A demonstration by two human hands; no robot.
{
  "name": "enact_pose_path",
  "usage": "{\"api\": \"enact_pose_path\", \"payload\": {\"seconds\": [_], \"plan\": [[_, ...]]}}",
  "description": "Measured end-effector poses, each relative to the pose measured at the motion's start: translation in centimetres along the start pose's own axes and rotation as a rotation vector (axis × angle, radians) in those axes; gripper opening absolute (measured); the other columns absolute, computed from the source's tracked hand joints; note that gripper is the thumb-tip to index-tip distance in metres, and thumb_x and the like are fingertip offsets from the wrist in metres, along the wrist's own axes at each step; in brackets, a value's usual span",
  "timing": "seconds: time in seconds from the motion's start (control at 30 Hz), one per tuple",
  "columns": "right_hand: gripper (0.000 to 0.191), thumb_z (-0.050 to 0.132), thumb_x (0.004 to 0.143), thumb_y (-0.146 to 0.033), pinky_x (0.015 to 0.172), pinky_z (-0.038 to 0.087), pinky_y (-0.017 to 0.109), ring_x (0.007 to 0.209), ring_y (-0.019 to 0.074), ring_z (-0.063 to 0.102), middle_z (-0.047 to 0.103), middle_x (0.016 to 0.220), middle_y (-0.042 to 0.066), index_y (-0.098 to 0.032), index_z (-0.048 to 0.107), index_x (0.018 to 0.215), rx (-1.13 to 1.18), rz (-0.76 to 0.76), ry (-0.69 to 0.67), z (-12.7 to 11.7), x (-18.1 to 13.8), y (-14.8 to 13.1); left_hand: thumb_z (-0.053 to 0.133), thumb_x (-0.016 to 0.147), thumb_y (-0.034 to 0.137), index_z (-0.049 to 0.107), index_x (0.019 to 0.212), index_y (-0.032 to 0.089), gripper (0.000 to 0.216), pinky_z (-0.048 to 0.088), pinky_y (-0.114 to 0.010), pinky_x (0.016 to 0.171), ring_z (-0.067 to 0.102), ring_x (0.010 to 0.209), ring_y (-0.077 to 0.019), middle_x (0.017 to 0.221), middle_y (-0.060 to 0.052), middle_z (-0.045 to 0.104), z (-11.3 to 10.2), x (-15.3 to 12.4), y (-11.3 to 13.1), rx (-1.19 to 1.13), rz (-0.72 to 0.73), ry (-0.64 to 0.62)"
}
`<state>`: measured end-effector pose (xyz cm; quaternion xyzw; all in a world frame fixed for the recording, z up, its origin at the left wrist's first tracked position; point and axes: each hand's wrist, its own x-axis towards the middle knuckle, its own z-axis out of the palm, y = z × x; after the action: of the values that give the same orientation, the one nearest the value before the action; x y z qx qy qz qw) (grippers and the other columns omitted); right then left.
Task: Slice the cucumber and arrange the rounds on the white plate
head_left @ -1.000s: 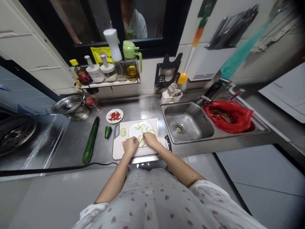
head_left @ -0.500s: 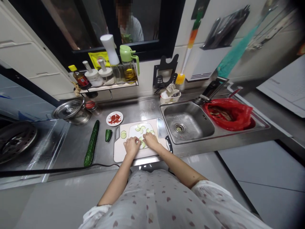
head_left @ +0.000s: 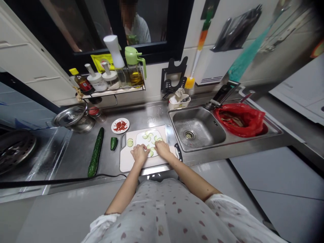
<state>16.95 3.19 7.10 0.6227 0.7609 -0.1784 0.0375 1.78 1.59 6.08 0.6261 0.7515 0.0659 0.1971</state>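
Note:
A white plate (head_left: 146, 137) lies on a pale cutting board (head_left: 126, 161), with thin cucumber slices (head_left: 149, 135) in small groups on it. My left hand (head_left: 140, 154) is over the plate's lower left, its thumb and forefinger pinched at a pale green slice. On the right side of the plate, my right hand (head_left: 162, 149) has its fingers curled together; what they hold, if anything, is hidden. A few more slices (head_left: 130, 142) rest on the board left of the plate. A knife (head_left: 170, 135) with a black handle lies along the board's right side.
Left of the board are a whole cucumber (head_left: 96, 152), a cucumber piece (head_left: 113, 143) and a small plate (head_left: 113, 127) of chopped red bits. A sink (head_left: 202, 130) is to the right, with a red bag (head_left: 255, 125) beyond. Bottles stand on a rack (head_left: 118, 90) behind.
Both hands stay over the plate, with small finger movements. The right fingers have drawn slightly away from the lower group of slices. The whole view has shifted a little.

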Motion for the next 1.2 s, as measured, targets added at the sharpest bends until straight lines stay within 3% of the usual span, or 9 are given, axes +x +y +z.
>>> {"api": "enact_pose_path", "payload": {"seconds": [0.67, 0.9, 1.2], "plan": [[0.026, 0.045, 0.093, -0.024, 0.078, 0.041, 0.029, 0.103, 0.0233, 0.056, 0.064, 0.107, 0.014, -0.015, 0.062, 0.11, -0.02, 0.008, -0.013, -0.5, -0.2, -0.4, 0.062, 0.074, 0.049, 0.063, 0.082, 0.025, 0.026, 0.029, -0.045, 0.088, 0.05, 0.105, -0.0306, 0.102, -0.008, 0.061, -0.2, 0.6, 0.2, 0.022, -0.064, -0.042], [0.028, 0.04, 0.096, -0.03, 0.079, 0.039, 0.026, 0.102, 0.0201, 0.055, 0.064, 0.108, 0.011, -0.017, 0.062, 0.107, 0.071, 0.012, 0.044, -1.3, -1.1, -0.6, 0.062, 0.077, 0.042, 0.062, 0.082, 0.024, 0.019, 0.028, -0.042, 0.087, 0.049, 0.103, -0.0281, 0.101, -0.007, 0.06, -0.2, 0.5, 0.7, 0.044, -0.009, 0.0], [0.025, 0.04, 0.095, -0.029, 0.071, 0.034, 0.023, 0.093, 0.0172, 0.058, 0.066, 0.103, 0.008, -0.019, 0.062, 0.102, 0.162, 0.022, 0.134, -1.7, -2.0, 0.3, 0.058, 0.079, 0.035, 0.065, 0.077, 0.024, 0.013, 0.029, -0.043, 0.088, 0.05, 0.105, -0.0291, 0.101, -0.007, 0.062, -0.2, 0.5, 1.1, -0.033, -0.023, -0.041]]}}
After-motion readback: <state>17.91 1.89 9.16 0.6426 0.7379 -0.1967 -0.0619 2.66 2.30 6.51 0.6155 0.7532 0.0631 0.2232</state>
